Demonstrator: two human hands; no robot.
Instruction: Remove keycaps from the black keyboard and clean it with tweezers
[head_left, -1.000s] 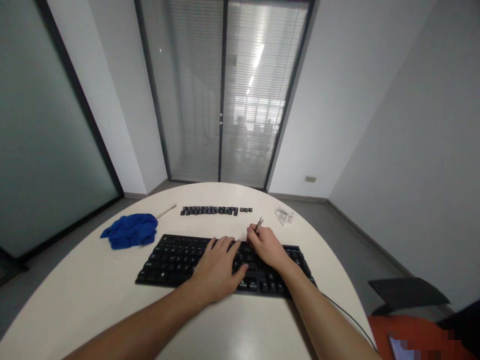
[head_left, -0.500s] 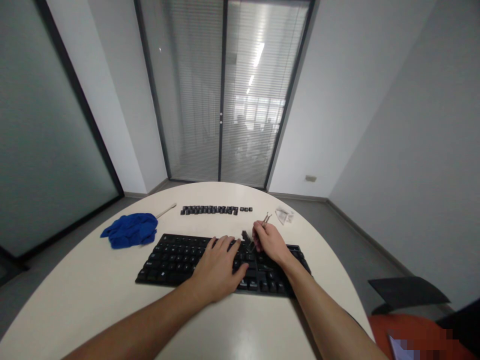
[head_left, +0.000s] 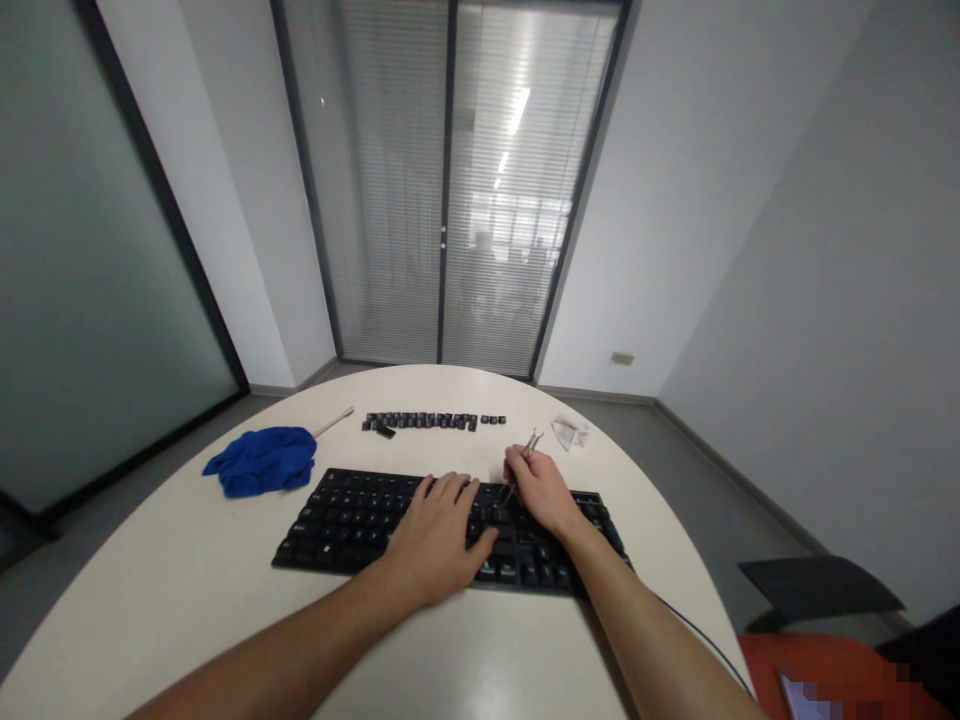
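Note:
A black keyboard [head_left: 360, 505] lies on the round pale table [head_left: 480, 660]. My left hand [head_left: 435, 545] rests on the middle of it, palm down with fingers spread, holding nothing. To its right, my right hand [head_left: 536, 485] is closed round a wire keycap puller [head_left: 532, 441]. The puller's lower end points down at the keys beside my left fingertips; its exact contact there is hard to make out. Beyond the keyboard runs a row of loose black keycaps [head_left: 420, 421]. One longer black keycap [head_left: 385, 432] sits askew just in front of that row.
A crumpled blue cloth [head_left: 262, 462] lies on the left, with a thin pale-handled brush or swab [head_left: 334, 421] beside it. A small clear plastic bag [head_left: 570, 432] is at the back right. A black cable [head_left: 705, 637] trails off the right side, near an orange chair [head_left: 817, 665].
The blurred black piece near the puller's lower end has gone from there. A longer black keycap now lies before the row, where none was. Both hands stay almost in place.

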